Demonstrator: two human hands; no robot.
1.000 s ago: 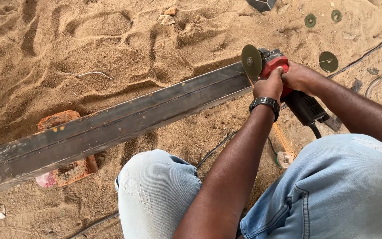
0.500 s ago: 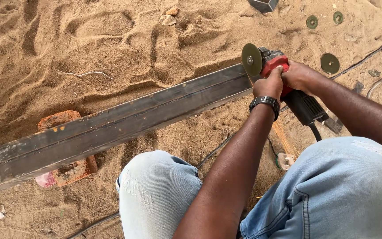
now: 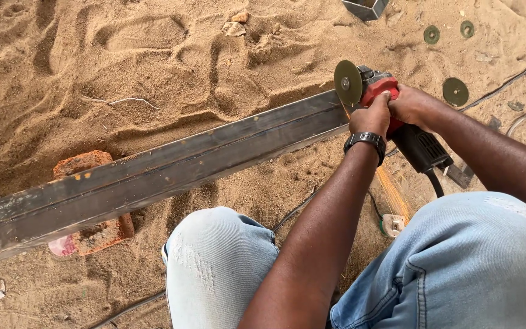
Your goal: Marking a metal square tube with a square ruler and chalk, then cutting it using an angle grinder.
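A dull, scuffed metal beam (image 3: 153, 176) is lying on rough loose sand (image 3: 123, 73); the grinder (image 3: 391, 116) is showing glossy red plastic.

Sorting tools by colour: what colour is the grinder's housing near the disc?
Red, on the angle grinder; the head view shows it clearly.

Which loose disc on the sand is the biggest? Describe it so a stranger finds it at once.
Start at the long dark steel beam and follow it to the red angle grinder. Just beyond the right hand lies a green disc, larger than the two small discs farther away.
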